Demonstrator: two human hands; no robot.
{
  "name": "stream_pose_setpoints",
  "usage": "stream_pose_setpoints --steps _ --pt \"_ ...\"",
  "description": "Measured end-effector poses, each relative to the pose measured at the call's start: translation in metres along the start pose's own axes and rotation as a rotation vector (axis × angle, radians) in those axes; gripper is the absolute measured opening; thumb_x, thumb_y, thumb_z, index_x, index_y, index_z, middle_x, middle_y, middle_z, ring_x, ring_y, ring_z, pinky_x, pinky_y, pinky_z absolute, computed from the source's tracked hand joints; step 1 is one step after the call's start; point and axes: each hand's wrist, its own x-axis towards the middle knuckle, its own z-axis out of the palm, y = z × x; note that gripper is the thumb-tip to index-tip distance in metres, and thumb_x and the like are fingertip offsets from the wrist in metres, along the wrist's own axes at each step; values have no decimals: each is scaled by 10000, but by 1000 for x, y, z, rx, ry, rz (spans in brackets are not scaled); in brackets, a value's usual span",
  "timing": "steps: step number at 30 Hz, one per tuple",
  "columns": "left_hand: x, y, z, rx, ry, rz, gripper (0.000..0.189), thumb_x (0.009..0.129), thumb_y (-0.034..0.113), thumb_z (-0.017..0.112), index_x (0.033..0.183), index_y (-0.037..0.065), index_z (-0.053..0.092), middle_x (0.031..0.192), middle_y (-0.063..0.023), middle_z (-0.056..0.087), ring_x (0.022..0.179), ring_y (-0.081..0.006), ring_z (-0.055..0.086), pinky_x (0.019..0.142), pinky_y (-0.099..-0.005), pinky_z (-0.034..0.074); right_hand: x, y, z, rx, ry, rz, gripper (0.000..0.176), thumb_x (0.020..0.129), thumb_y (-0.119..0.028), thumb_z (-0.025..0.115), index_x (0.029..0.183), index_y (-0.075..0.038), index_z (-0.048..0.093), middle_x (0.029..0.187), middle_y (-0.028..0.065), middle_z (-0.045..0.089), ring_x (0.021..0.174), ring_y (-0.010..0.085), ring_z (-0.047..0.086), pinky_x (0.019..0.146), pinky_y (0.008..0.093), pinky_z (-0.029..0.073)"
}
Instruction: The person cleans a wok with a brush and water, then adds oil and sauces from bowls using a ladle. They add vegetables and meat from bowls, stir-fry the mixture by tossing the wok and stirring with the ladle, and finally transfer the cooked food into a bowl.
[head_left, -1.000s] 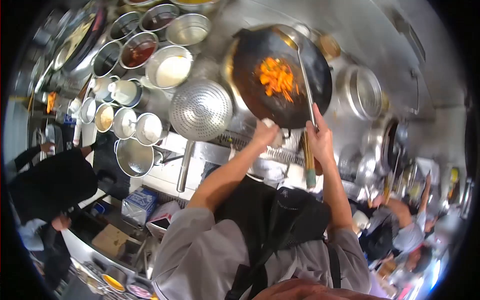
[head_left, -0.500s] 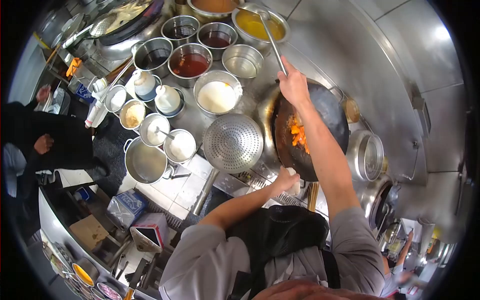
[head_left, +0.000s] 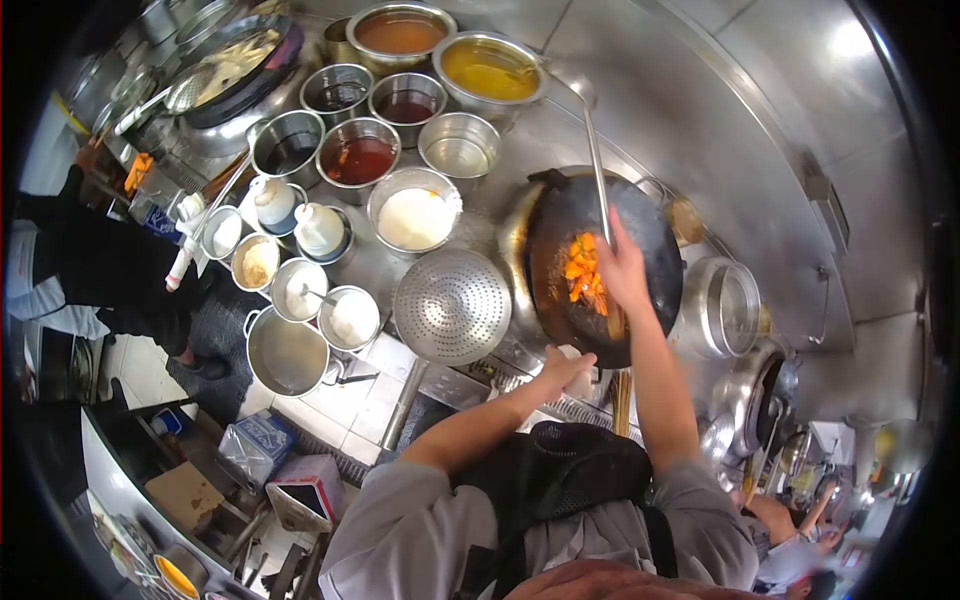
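Observation:
My right hand [head_left: 624,262] grips the handle of a long metal ladle [head_left: 592,140] over the wok. The ladle's bowl is raised at the upper end, right of the pot of yellow liquid [head_left: 488,68]. Orange pieces of food [head_left: 582,268] lie in the dark wok [head_left: 570,205]. At the wok's near edge, my left hand [head_left: 568,374] is closed on a whitish cloth [head_left: 578,380]. A round perforated strainer [head_left: 452,306] rests left of the wok.
Metal pots of dark and red sauces [head_left: 358,152], white powders [head_left: 350,317] and two squeeze bottles [head_left: 318,230] stand to the left. A second wok [head_left: 235,65] is at the upper left. A co-worker in dark clothes [head_left: 110,250] stands far left; other people are lower right.
My right hand and the ladle have moved down and right, and the ladle's bowl has left the pot of yellow liquid. The view has shifted slightly. The co-worker's hand at the left has moved up.

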Motion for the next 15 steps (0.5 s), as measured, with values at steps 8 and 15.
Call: stream_pose_setpoints --steps 8,15 --pt "-3 -30 5 107 145 377 266 812 -45 655 1055 -1 556 924 -125 665 785 -265 715 646 -447 623 -269 123 -147 -503 31 110 522 983 -105 611 1489 -92 482 1025 266 674 908 462 669 790 456 532" --pt "-120 -27 38 52 112 135 161 866 -15 590 1021 6 551 966 -174 650 862 -336 717 657 -492 628 -376 95 -239 42 -390 467 489 995 -106 627 1473 -105 520 1190 201 712 847 195 619 820 316 515"
